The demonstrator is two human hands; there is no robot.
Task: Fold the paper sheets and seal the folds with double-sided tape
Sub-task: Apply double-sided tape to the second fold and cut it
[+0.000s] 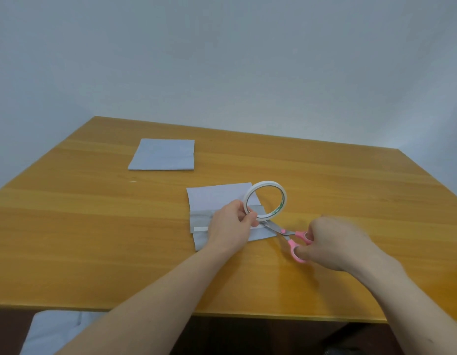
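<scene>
A: Your left hand pinches the double-sided tape roll upright over the folded paper sheet near the tabletop's middle. Your right hand grips the pink scissors, blades at the tape strip.

B: How will it handle?

A: Likely light, limp and sticky; pinch the roll's rim. Thin paper creases easily. 1 finished sheet lies toward the far-left corner.

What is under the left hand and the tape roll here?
Under the left hand and tape roll lies a partly folded paper sheet with a white tape strip along its fold. The strip's middle is covered by the hand.
</scene>
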